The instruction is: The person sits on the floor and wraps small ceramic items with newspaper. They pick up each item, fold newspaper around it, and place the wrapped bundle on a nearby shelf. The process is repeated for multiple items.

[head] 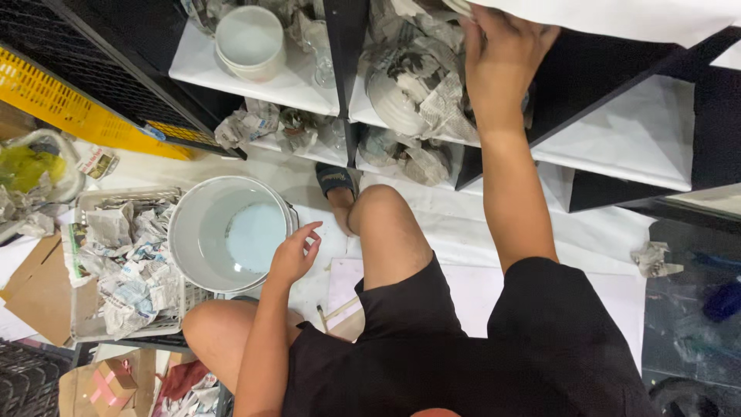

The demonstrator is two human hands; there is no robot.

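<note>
The left hand (295,255) hangs released, fingers half curled, just right of the grey bucket (224,232) near the knees, while the right hand (502,58) reaches far up and grasps a newspaper-wrapped bundle (421,96) lying on the white shelf (617,147).

A shop stockroom, it seems: black-framed white shelves (633,139) hold newspaper-wrapped crockery (413,96) and stacked white bowls (248,42), beside a grey plastic crate of crumpled newspaper (123,255) and flattened brown cardboard (35,289).
</note>
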